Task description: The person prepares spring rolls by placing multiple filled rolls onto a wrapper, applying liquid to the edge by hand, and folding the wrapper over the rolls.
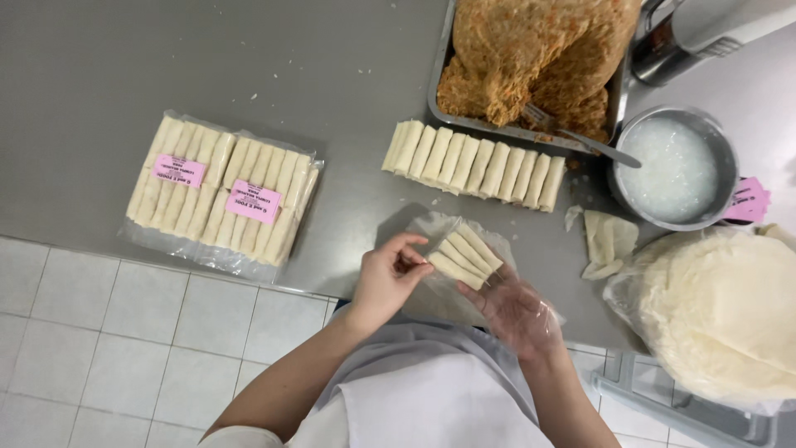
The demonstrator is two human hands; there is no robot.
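**Packing pale rolls: two bags filled, a third begun**

On the grey steel table [207,66], two clear plastic packs of pale pastry rolls with pink labels [220,192] lie side by side to the left, each full and flat. These look finished.

In the middle, the person's right hand [516,311] sits inside a clear thin plastic bag [439,236], palm up and open, with a small stack of pale cylindrical rolls [464,255] lying across its fingers. The left hand [388,278] pinches the near end of that stack between thumb and fingertips, steadying it at the bag's mouth. Judging by the full packs, this bag holds only a small part of its share so far.

Behind the hands, a row of unpacked pale rolls [474,164] lies on the table, just in front of a metal tray of brown-orange shredded filling [539,58] with a fork in it. A round metal bowl of white paste [673,166] and a stack of round pale wrappers in plastic [721,311] sit to the right, so there is plenty of filling and wrappers on hand besides the loose row not yet bagged.
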